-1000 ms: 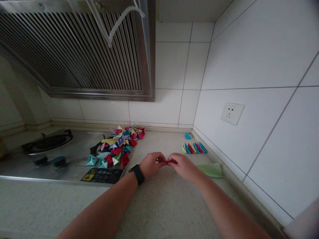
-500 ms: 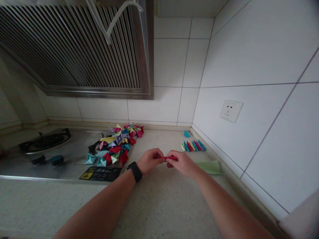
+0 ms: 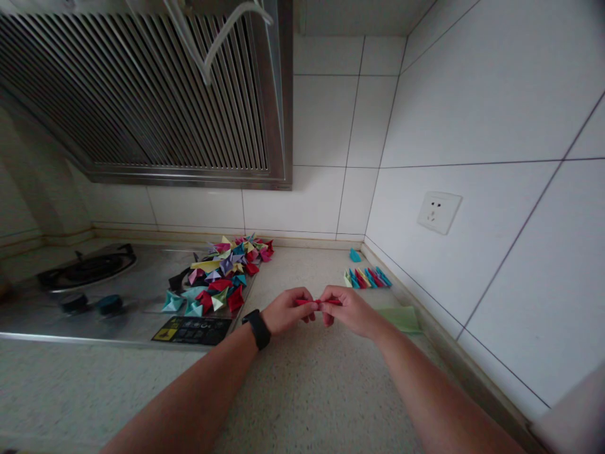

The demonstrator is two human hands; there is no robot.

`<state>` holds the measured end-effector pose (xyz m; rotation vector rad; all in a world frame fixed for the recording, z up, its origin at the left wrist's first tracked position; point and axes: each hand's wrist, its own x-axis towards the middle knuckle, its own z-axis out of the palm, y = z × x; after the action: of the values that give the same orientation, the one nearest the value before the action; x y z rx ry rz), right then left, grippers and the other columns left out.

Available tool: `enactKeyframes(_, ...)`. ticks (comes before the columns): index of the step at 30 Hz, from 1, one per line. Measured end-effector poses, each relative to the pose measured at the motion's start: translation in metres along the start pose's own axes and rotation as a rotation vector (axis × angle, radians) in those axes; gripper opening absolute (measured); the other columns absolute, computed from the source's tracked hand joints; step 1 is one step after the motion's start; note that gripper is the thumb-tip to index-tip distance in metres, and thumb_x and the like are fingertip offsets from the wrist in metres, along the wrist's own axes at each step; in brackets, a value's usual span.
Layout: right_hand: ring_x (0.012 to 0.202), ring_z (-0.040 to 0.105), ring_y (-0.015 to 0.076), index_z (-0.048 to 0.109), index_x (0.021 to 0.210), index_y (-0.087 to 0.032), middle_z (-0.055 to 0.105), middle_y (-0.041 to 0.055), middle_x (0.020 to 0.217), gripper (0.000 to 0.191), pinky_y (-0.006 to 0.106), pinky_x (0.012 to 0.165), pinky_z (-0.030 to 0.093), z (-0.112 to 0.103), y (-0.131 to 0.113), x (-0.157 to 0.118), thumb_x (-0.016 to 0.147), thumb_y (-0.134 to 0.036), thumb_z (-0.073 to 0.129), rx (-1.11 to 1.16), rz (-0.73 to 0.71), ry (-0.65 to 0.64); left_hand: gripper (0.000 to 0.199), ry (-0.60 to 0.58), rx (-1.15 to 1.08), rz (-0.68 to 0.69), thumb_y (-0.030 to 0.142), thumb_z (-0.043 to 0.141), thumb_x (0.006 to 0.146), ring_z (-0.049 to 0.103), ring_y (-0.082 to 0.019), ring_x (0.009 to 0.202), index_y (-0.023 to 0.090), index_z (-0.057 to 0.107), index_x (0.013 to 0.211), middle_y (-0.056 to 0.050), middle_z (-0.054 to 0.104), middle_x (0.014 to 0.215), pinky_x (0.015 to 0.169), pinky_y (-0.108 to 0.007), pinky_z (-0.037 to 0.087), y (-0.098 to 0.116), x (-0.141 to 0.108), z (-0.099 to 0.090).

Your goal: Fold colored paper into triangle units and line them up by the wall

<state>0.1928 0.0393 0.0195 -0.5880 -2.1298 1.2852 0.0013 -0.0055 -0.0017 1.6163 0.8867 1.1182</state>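
Between my two hands is a small piece of red folded paper (image 3: 319, 302), pinched from both sides just above the counter. My left hand (image 3: 292, 309), with a black watch on its wrist, closes its thumb and fingers on the left end. The right end sits in the closed fingers of my right hand (image 3: 347, 309). Much of the paper is hidden by my fingers. Beyond my right hand stands a row of small coloured folded papers (image 3: 367, 277), with a blue folded piece (image 3: 354, 255) behind it. Partly behind my right wrist lies a flat light green paper sheet (image 3: 401, 319).
A heap of many-coloured folded paper shapes (image 3: 222, 271) covers the right part of the steel gas stove (image 3: 146, 277). Over it hangs a range hood (image 3: 189, 176). Tiled walls border the speckled counter (image 3: 312, 391), with a socket (image 3: 439, 212) on the right.
My fingers have shifted on the red paper, and more of it shows over the left hand. Both hands have moved slightly to the right.
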Motion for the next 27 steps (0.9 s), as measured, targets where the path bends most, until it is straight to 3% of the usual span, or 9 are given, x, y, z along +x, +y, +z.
enactKeyframes(7,0.056,0.061,0.0124,0.059,0.081,-0.015,0.064,0.0005,0.061,0.023,0.025,0.059,0.047,0.001,-0.006,-0.003,0.081,-0.037,0.062,0.100,-0.018,0.030,0.036,-0.035,0.023,0.020,0.046,0.056,0.083,0.053,-0.010,0.055,0.011,0.059,0.077,-0.002,0.058,0.061,0.057,-0.022,0.041,0.017,-0.006,0.003)
enactKeyframes(12,0.056,0.059,0.0117,0.058,0.080,-0.015,0.064,0.0002,0.062,0.019,0.025,0.058,0.046,0.005,-0.007,-0.003,0.081,-0.034,0.062,0.194,-0.049,0.016,0.044,-0.107,-0.006,0.025,0.050,0.045,0.088,0.053,-0.010,0.054,0.010,0.061,0.081,-0.004,0.059,0.065,0.056,-0.023,0.041,0.019,-0.007,0.008)
enactKeyframes(19,0.055,0.060,0.0113,0.057,0.093,-0.016,0.063,0.0001,0.070,0.024,0.024,0.055,0.045,0.011,-0.010,-0.002,0.080,-0.036,0.064,0.323,-0.007,0.017,0.045,-0.022,0.115,0.082,0.050,0.042,0.090,0.049,-0.008,0.049,0.011,0.059,0.076,-0.001,0.055,0.058,0.052,-0.020,0.039,0.020,-0.006,0.010)
enactKeyframes(27,0.054,0.061,0.0112,0.053,0.083,-0.016,0.061,-0.0004,0.071,0.021,0.025,0.053,0.048,0.008,-0.006,-0.002,0.084,-0.035,0.060,0.279,-0.055,-0.022,0.048,-0.021,0.256,0.045,0.052,0.039,0.090,0.046,-0.008,0.043,0.012,0.062,0.080,0.001,0.054,0.050,0.047,-0.018,0.035,0.023,-0.009,0.008)
